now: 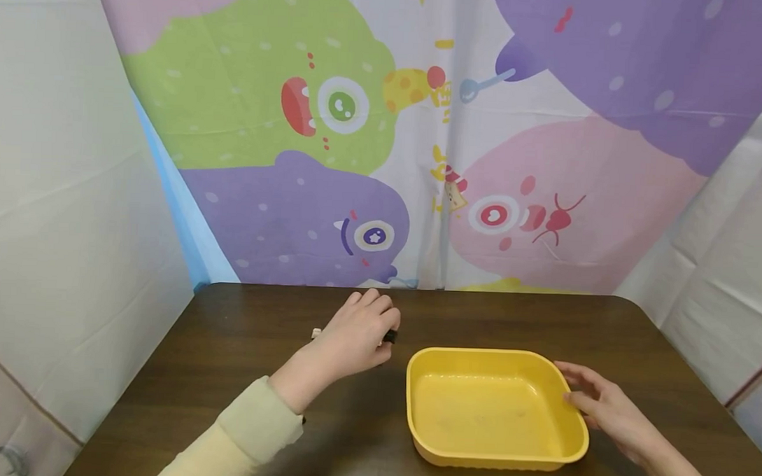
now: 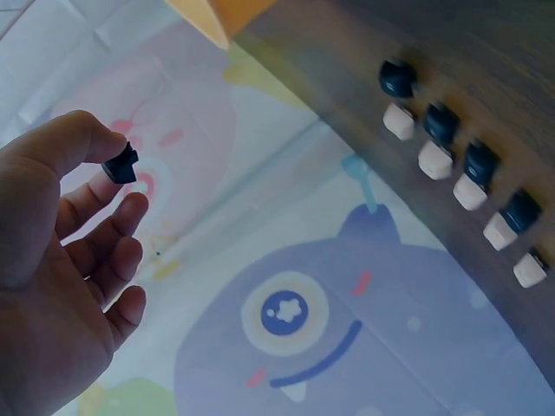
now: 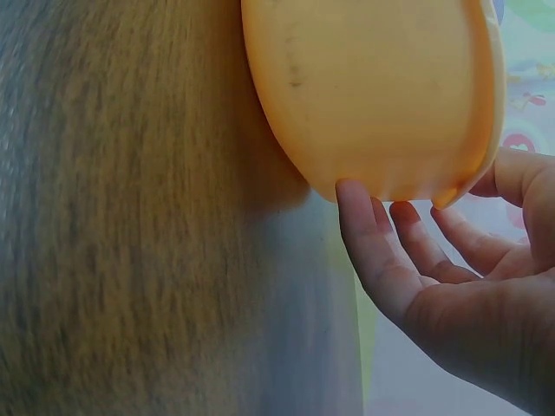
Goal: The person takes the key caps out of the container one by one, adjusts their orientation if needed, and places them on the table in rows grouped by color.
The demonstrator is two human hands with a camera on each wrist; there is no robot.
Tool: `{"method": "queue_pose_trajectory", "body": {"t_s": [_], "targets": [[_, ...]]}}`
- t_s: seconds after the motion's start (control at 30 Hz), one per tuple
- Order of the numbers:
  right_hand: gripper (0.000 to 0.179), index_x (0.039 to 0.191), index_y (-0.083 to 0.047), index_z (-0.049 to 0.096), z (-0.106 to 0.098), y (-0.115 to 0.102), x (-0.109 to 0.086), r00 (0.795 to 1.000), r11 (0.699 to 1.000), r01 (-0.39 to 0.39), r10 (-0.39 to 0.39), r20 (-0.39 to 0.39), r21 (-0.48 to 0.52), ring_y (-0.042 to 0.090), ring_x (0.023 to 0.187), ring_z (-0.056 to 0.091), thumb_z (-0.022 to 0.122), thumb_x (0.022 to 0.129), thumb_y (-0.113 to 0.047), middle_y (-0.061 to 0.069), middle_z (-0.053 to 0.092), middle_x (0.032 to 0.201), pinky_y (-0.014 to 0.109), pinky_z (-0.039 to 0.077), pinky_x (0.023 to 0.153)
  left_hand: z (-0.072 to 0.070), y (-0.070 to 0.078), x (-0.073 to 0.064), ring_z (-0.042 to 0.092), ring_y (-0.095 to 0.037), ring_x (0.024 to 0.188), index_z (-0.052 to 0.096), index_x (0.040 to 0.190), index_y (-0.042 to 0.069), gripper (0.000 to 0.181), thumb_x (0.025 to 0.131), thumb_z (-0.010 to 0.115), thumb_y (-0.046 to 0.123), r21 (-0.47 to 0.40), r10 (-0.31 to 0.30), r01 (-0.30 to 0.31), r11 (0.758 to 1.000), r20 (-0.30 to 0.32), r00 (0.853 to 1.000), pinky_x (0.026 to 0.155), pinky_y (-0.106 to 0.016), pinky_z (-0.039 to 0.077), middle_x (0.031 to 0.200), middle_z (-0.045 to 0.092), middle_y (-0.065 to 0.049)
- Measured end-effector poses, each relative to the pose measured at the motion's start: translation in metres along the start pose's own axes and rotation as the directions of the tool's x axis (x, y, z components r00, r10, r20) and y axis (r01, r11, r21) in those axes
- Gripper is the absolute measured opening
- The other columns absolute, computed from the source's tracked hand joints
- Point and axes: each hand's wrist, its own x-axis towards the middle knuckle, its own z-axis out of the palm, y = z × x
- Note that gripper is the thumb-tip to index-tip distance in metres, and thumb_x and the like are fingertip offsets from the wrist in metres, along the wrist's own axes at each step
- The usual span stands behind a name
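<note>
My left hand is over the table, left of the yellow bin. Its thumb and index finger pinch a small glossy black piece with a notched edge; the other fingers curl loosely. In the left wrist view, a row of similar black pieces and white pieces lies on the table, mostly hidden by the hand in the head view. At the right end of the yellow bin, my right hand touches the outer wall and rim with loosely spread fingers. Only faint marks show on the bin's floor.
The dark wooden table ends at a cartoon-printed curtain behind it. White fabric hangs along the left side, and more pale cloth hangs on the right.
</note>
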Motion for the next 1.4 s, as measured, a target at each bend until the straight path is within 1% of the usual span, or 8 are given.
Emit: {"method": "queue_pose_trajectory", "body": {"t_s": [0.2, 0.37, 0.6, 0.73, 1.0, 1.17, 1.3, 1.4], "targets": [[0.064, 0.145, 0.001, 0.025, 0.001, 0.0, -0.002, 1.0, 1.0, -0.001, 0.001, -0.001, 0.004, 0.018, 0.101, 0.061, 0.056, 0.092, -0.017, 0.034, 0.032, 0.141, 0.041, 0.054, 0.075, -0.001, -0.011, -0.008, 0.043, -0.018, 0.086, 0.056, 0.085, 0.018, 0.018, 0.074, 0.07, 0.021, 0.0, -0.039, 0.039, 0.999, 0.003, 0.999, 0.072, -0.031, 0.032, 0.087, 0.05, 0.004], [0.064, 0.145, 0.002, 0.025, 0.001, -0.001, -0.003, 1.0, 1.0, 0.002, -0.002, 0.004, 0.009, 0.018, 0.101, 0.061, 0.056, 0.092, -0.018, 0.035, 0.031, 0.141, 0.042, 0.054, 0.075, 0.002, -0.023, -0.015, 0.044, -0.018, 0.084, 0.057, 0.084, 0.017, 0.018, 0.073, 0.071, 0.02, 0.005, -0.062, 0.062, 0.998, -0.026, 0.998, 0.072, -0.032, 0.032, 0.087, 0.051, 0.004], [0.065, 0.145, 0.002, 0.025, 0.001, 0.0, -0.003, 1.0, 1.0, -0.007, 0.007, 0.006, 0.007, 0.019, 0.102, 0.061, 0.056, 0.093, -0.019, 0.035, 0.031, 0.141, 0.042, 0.054, 0.076, 0.01, -0.039, -0.028, 0.042, -0.017, 0.081, 0.056, 0.084, 0.017, 0.019, 0.072, 0.071, 0.02, 0.017, -0.083, 0.084, 0.996, -0.048, 0.995, 0.071, -0.031, 0.031, 0.086, 0.051, 0.004], [0.065, 0.145, 0.002, 0.024, 0.001, 0.001, -0.004, 1.0, 1.0, 0.0, 0.0, 0.008, 0.013, 0.019, 0.102, 0.061, 0.056, 0.093, -0.019, 0.035, 0.031, 0.141, 0.042, 0.054, 0.076, 0.015, -0.047, -0.035, 0.043, -0.019, 0.084, 0.058, 0.084, 0.016, 0.019, 0.072, 0.072, 0.018, 0.023, -0.096, 0.098, 0.995, -0.063, 0.993, 0.071, -0.032, 0.032, 0.087, 0.053, 0.003], [0.064, 0.145, 0.002, 0.024, 0.0, 0.0, -0.004, 1.0, 1.0, 0.003, -0.003, 0.01, 0.021, 0.017, 0.102, 0.061, 0.056, 0.093, -0.019, 0.035, 0.03, 0.142, 0.041, 0.054, 0.076, 0.029, -0.062, -0.051, 0.043, -0.02, 0.082, 0.057, 0.081, 0.016, 0.02, 0.068, 0.073, 0.017, 0.032, -0.131, 0.134, 0.99, -0.084, 0.988, 0.07, -0.033, 0.031, 0.085, 0.052, 0.003], [0.064, 0.145, 0.002, 0.025, 0.0, -0.001, -0.004, 1.0, 1.0, -0.001, 0.001, 0.011, 0.022, 0.017, 0.102, 0.061, 0.056, 0.093, -0.019, 0.035, 0.03, 0.142, 0.041, 0.054, 0.077, 0.039, -0.07, -0.06, 0.042, -0.02, 0.081, 0.058, 0.082, 0.015, 0.02, 0.069, 0.073, 0.016, 0.025, -0.161, 0.163, 0.986, -0.056, 0.985, 0.07, -0.033, 0.03, 0.084, 0.052, 0.003], [0.065, 0.145, 0.002, 0.024, 0.0, -0.002, -0.004, 1.0, 1.0, -0.004, 0.004, 0.008, 0.022, 0.018, 0.102, 0.061, 0.057, 0.093, -0.019, 0.035, 0.031, 0.142, 0.041, 0.054, 0.077, 0.047, -0.075, -0.065, 0.043, -0.02, 0.082, 0.058, 0.081, 0.015, 0.02, 0.068, 0.073, 0.015, 0.02, -0.193, 0.194, 0.981, -0.029, 0.981, 0.071, -0.034, 0.031, 0.084, 0.052, 0.002], [0.065, 0.145, 0.002, 0.024, 0.0, -0.002, -0.003, 1.0, 1.0, -0.005, 0.004, 0.008, 0.023, 0.018, 0.103, 0.061, 0.056, 0.093, -0.018, 0.035, 0.03, 0.142, 0.041, 0.054, 0.077, 0.054, -0.079, -0.069, 0.045, -0.021, 0.082, 0.059, 0.081, 0.013, 0.02, 0.066, 0.073, 0.015, 0.018, -0.213, 0.214, 0.977, -0.024, 0.977, 0.071, -0.035, 0.033, 0.083, 0.053, 0.002]]}}
